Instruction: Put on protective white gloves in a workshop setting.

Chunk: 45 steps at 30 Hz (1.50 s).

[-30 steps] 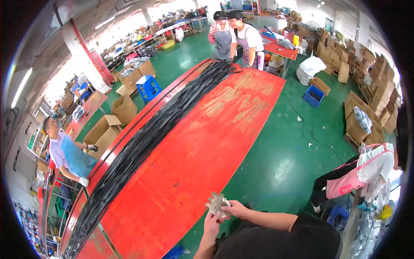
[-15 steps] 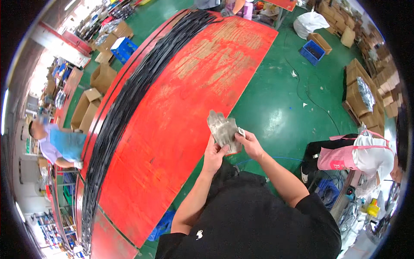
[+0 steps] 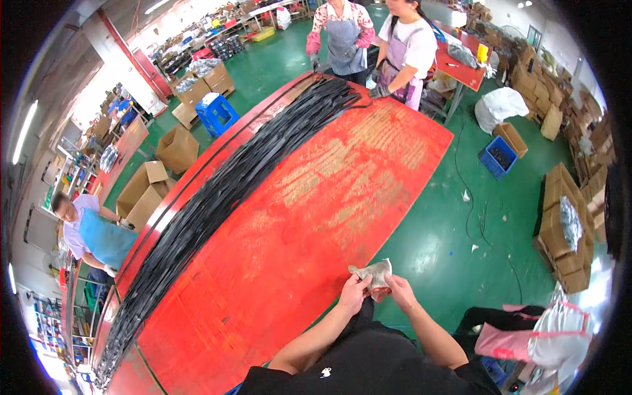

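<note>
A greyish-white knitted work glove (image 3: 379, 271) is stretched between my two bare hands at the near edge of the red table (image 3: 257, 289). My left hand (image 3: 354, 293) pinches one side of it and my right hand (image 3: 402, 292) grips the other. The glove's fingers point away to the left, partly folded over. Along the table's far side lies a long bundle of black strips (image 3: 217, 210), apart from my hands.
Two people with aprons and gloves stand at the table's far end, and another in a blue apron (image 3: 105, 237) stands at the left. A person in a pink apron (image 3: 503, 342) is close on my right. Blue stool (image 3: 216, 115), blue crate (image 3: 498, 158) and cartons (image 3: 563, 227) stand on the green floor.
The view has tilted up, bringing the people at the far end into sight. The glove, earlier spread flat with its fingers up, is now bunched and folded between my hands.
</note>
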Each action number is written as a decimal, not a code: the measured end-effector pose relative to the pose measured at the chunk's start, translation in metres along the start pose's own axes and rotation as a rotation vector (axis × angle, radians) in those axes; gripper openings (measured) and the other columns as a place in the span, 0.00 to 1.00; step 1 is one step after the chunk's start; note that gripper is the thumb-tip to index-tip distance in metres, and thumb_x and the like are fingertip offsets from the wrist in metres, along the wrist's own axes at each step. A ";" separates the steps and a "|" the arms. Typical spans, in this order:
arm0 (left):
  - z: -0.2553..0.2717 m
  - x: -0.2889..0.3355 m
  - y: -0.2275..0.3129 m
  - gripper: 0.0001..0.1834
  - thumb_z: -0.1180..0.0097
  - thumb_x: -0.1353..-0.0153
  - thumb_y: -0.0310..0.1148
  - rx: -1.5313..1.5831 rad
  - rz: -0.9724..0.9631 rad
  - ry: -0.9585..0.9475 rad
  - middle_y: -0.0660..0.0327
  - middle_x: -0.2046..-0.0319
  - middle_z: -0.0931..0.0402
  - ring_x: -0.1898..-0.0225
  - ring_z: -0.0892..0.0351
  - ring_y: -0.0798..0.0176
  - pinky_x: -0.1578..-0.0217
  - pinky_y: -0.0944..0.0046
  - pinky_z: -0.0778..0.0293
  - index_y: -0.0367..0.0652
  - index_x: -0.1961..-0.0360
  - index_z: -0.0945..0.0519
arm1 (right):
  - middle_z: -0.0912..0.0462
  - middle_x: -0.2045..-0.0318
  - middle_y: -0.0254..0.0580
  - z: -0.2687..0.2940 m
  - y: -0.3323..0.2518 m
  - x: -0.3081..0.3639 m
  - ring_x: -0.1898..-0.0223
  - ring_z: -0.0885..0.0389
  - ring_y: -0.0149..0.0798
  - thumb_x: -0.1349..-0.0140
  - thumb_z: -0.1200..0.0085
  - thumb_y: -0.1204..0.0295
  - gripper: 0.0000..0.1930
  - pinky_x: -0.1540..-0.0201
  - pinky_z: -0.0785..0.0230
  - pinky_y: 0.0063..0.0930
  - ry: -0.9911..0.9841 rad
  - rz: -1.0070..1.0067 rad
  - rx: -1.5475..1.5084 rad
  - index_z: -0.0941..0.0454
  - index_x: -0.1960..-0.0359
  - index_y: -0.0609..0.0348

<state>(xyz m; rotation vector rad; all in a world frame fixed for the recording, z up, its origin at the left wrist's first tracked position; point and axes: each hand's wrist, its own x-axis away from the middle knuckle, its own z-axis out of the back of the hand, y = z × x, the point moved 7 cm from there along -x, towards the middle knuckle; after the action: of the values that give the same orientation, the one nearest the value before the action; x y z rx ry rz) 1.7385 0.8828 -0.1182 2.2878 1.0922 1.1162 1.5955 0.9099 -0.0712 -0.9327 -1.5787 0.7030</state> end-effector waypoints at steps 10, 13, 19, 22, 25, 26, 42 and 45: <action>-0.078 -0.135 0.037 0.25 0.50 0.28 0.60 -0.284 0.181 0.186 0.69 0.65 0.22 0.65 0.23 0.69 0.67 0.66 0.28 0.49 0.54 0.19 | 0.14 0.68 0.40 0.107 -0.094 -0.132 0.73 0.17 0.35 0.30 0.46 0.69 0.09 0.68 0.24 0.30 0.265 0.086 -0.369 0.21 0.55 0.61; -0.077 -0.153 0.015 0.34 0.56 0.32 0.71 -0.030 0.366 0.103 0.69 0.64 0.21 0.62 0.24 0.68 0.59 0.59 0.28 0.51 0.53 0.18 | 0.13 0.68 0.42 0.096 -0.100 -0.160 0.72 0.15 0.38 0.29 0.48 0.67 0.10 0.66 0.23 0.31 0.117 -0.012 -0.520 0.22 0.53 0.58; -0.065 -0.187 0.031 0.20 0.50 0.28 0.56 0.246 0.016 0.366 0.69 0.58 0.16 0.59 0.20 0.68 0.54 0.57 0.28 0.54 0.51 0.17 | 0.14 0.63 0.40 0.070 -0.112 -0.199 0.63 0.14 0.38 0.28 0.51 0.65 0.13 0.62 0.22 0.33 -0.191 -0.203 -0.465 0.23 0.50 0.58; -0.052 -0.166 0.073 0.12 0.48 0.27 0.37 0.381 -0.329 0.627 0.61 0.59 0.15 0.61 0.15 0.64 0.57 0.62 0.22 0.41 0.51 0.18 | 0.15 0.64 0.34 0.069 -0.129 -0.230 0.67 0.18 0.33 0.29 0.47 0.65 0.11 0.63 0.25 0.30 -0.260 -0.143 -0.101 0.22 0.51 0.56; -0.031 -0.141 0.086 0.10 0.43 0.30 0.28 0.475 -0.565 0.830 0.60 0.57 0.15 0.58 0.15 0.63 0.56 0.62 0.21 0.38 0.51 0.20 | 0.17 0.64 0.30 0.061 -0.153 -0.264 0.68 0.21 0.27 0.33 0.43 0.69 0.12 0.68 0.29 0.26 -0.304 -0.055 0.113 0.22 0.50 0.57; -0.025 -0.130 0.087 0.11 0.43 0.32 0.27 0.459 -0.643 0.875 0.59 0.56 0.16 0.57 0.16 0.63 0.55 0.62 0.21 0.38 0.50 0.20 | 0.18 0.65 0.30 0.057 -0.162 -0.275 0.69 0.22 0.26 0.33 0.42 0.71 0.12 0.69 0.30 0.25 -0.345 -0.024 0.138 0.23 0.50 0.58; -0.014 -0.027 0.053 0.18 0.43 0.36 0.22 0.476 -0.746 1.123 0.56 0.56 0.18 0.62 0.15 0.59 0.64 0.58 0.16 0.38 0.45 0.26 | 0.19 0.58 0.36 -0.019 -0.097 -0.252 0.56 0.21 0.31 0.39 0.46 0.82 0.17 0.50 0.28 0.28 -0.728 0.146 0.470 0.24 0.48 0.61; -0.009 -0.015 0.060 0.18 0.41 0.37 0.22 0.533 -0.804 1.046 0.56 0.57 0.18 0.63 0.15 0.59 0.64 0.59 0.16 0.40 0.47 0.27 | 0.22 0.51 0.40 -0.037 -0.104 -0.228 0.51 0.23 0.34 0.36 0.48 0.82 0.22 0.47 0.29 0.29 -0.708 0.250 0.428 0.30 0.40 0.62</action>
<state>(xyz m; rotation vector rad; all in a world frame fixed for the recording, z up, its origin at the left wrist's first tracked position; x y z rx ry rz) 1.7545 0.8331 -0.0839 1.0961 2.6125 1.7672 1.6273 0.6591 -0.0923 -0.5843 -1.8073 1.6070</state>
